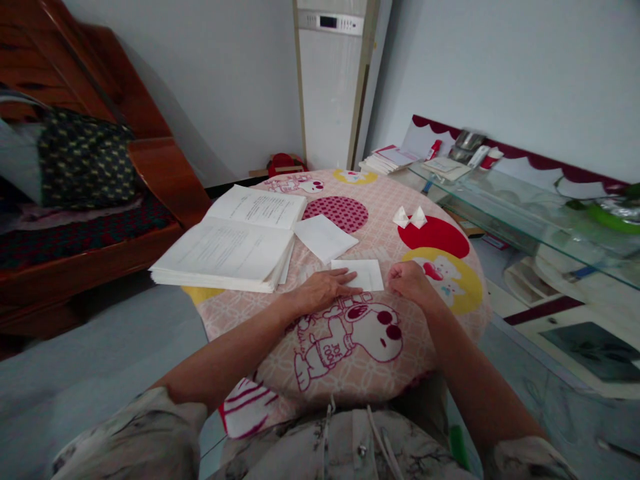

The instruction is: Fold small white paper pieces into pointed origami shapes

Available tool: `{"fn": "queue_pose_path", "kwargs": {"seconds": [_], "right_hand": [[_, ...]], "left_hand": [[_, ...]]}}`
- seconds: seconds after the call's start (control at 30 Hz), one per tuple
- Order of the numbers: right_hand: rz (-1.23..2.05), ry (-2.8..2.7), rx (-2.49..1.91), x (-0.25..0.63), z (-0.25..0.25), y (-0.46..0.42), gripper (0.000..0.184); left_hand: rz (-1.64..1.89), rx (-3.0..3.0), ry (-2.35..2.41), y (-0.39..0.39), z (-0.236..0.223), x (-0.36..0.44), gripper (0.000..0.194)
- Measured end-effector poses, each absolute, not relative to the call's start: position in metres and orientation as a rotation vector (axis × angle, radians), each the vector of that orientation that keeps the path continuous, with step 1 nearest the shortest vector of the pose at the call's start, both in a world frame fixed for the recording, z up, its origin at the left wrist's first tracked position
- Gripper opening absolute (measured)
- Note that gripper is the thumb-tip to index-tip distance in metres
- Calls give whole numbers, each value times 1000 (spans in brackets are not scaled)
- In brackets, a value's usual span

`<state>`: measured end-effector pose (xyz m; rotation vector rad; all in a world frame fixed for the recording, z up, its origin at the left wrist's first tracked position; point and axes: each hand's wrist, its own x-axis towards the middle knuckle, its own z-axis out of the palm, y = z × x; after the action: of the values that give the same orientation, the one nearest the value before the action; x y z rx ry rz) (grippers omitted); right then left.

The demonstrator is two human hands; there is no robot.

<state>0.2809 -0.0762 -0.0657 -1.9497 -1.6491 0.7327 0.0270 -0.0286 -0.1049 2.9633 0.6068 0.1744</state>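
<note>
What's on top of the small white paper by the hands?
The left hand lies across the left part of the white paper, hiding the surface beneath it. The uncovered part looks plain white.

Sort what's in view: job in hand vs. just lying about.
Job in hand:
- small white paper under the left grip
- likely the loose white sheet and two folded paper pieces

Probably just lying about:
- open book
- patterned bag
- stacked papers
</note>
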Motion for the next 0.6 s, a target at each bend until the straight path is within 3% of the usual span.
{"fn": "queue_pose_path", "kwargs": {"seconds": [0.2, 0.4, 0.6], "right_hand": [[1036, -1542, -1717, 245, -83, -72, 10], [709, -1805, -1826, 236, -93, -65, 12], [685, -1809, -1812, 236, -93, -66, 13]], "left_hand": [[163, 2984, 616, -30, -102, 28, 51], [213, 2928, 581, -30, -107, 22, 52], [292, 2845, 570, -33, -107, 1, 50]]}}
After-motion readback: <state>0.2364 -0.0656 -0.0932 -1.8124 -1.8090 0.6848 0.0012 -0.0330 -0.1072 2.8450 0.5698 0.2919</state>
